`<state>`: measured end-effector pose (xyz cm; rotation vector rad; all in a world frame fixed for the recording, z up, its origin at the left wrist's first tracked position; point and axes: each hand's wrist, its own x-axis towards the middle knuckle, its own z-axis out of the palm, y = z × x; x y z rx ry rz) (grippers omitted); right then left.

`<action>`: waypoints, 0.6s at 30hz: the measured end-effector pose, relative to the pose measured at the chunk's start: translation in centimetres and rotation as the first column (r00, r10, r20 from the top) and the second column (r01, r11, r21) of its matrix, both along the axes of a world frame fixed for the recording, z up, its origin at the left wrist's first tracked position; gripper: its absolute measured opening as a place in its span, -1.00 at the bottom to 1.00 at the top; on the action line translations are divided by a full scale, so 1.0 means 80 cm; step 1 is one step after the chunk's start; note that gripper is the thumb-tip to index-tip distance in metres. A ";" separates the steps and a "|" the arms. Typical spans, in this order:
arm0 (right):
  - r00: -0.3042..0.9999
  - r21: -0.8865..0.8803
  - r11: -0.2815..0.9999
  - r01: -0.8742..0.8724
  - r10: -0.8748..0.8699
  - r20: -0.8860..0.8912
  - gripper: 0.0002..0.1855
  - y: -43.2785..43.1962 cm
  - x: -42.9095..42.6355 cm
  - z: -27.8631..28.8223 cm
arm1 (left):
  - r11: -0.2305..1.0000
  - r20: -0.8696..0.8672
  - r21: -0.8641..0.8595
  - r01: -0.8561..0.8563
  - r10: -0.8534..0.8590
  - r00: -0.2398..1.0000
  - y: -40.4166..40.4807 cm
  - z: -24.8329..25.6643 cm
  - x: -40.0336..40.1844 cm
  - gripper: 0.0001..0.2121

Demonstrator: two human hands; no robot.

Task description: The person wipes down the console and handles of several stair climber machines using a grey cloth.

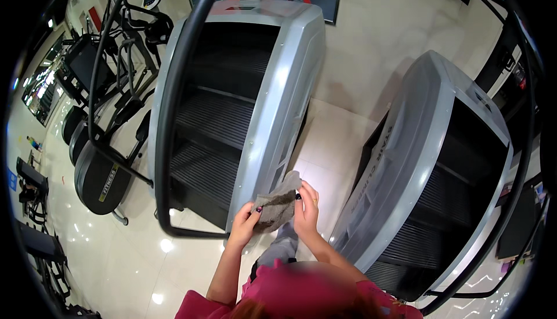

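Note:
Between my two hands is a grey cloth (275,209) with dark, dirty-looking patches across it. My left hand (246,224) pinches its left edge, thumb on top. At its upper right edge, my right hand (307,206) grips the cloth between thumb and fingers. The cloth is held up in front of my body, close to the lower side panel of a silver stair climber (278,114). Black ribbed steps (209,162) run up inside that machine. A second stair climber (391,180) stands to my right.
A black handrail (163,145) curves around the left machine, and another handrail (518,180) bounds the right one. Elliptical trainers (104,180) stand at the left. Glossy tiled floor (130,258) reflects the lights. A beige wall (370,45) rises behind the machines.

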<state>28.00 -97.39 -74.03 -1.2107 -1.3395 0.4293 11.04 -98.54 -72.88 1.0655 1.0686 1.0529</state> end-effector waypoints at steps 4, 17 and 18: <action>0.995 0.012 0.995 0.100 -0.100 0.026 -0.65 0.083 0.070 -0.008 | 0.995 0.098 0.032 0.090 -0.092 0.991 0.097 -0.001 0.054 -0.94; 0.988 0.148 0.977 0.153 -0.150 -0.027 -0.28 0.378 0.216 0.065 | 0.802 -0.421 0.578 0.149 0.138 0.896 0.417 0.126 0.188 -0.68; 0.986 0.213 0.970 0.121 -0.142 0.090 -0.25 0.404 0.224 0.070 | 0.803 -0.470 0.578 0.146 0.182 0.864 0.432 0.129 0.188 -0.65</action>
